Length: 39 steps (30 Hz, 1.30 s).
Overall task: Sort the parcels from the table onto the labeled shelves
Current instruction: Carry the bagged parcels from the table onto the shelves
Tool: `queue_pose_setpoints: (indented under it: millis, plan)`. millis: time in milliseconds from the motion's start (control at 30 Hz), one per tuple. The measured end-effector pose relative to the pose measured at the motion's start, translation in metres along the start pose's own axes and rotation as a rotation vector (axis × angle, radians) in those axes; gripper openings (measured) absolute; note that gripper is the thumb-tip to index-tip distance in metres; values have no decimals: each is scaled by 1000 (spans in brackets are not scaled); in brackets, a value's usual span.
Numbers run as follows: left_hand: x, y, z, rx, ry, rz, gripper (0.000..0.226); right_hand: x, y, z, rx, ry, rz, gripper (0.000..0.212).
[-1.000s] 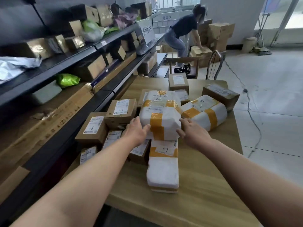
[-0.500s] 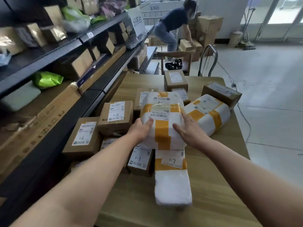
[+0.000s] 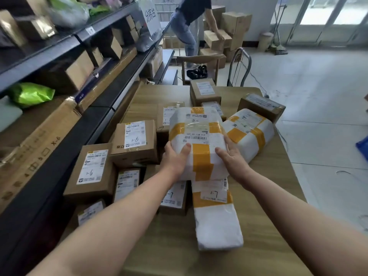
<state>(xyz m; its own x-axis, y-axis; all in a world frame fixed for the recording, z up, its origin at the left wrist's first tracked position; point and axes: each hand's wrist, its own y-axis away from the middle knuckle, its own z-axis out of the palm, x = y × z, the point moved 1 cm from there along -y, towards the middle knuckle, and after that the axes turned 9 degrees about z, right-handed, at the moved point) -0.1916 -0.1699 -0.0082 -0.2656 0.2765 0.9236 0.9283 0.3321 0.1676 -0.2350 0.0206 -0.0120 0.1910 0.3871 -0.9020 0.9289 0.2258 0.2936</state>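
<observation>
A white foam-wrapped parcel with yellow tape [image 3: 196, 134], hand-marked 1-8, sits tilted at the middle of the wooden table [image 3: 278, 196]. My left hand [image 3: 175, 159] grips its near left corner, thumb on top. My right hand [image 3: 232, 157] holds its near right side. Under its near end lies a long white parcel [image 3: 216, 220] marked 1-7. Another white taped parcel [image 3: 249, 132] lies just to the right. Brown cartons marked 1-6 [image 3: 135, 142] [image 3: 91, 172] stand to the left.
Dark shelves [image 3: 59, 142] with boxes and a green bag [image 3: 31, 94] run along the left. More cartons [image 3: 205, 92] [image 3: 260, 106] stand at the table's far end. Beyond it are a chair [image 3: 197, 62], a trolley handle [image 3: 239, 64] and a person [image 3: 189, 22] bending over stacked boxes.
Both hands reached the white taped parcel, closed on its near corners and raised its near end. The view came closer to the table.
</observation>
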Motion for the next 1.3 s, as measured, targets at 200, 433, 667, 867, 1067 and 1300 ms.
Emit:
queue_pose_setpoints:
  millis: [200,433,667,867,1067,1300]
  plan:
    - [34,11,27,-30,-44,106,87,1,21,-35,127,-50,-75,64]
    - [82,41,111,-111,-72,144,83,29,55,-123,253,-16,-49,55]
    - [80,77,206,-192,-167,95,82,97,94,-196,287,38,98,63]
    - [47,105,242,-225,-162,3,80,150,115,-202,208,87,255,69]
    - [20,115,240,-218,-356,-44,64,184,137,-185,12,287,413,83]
    - [24,123,240,-174,-789,80,59,170,121,-205,183,639,218,44]
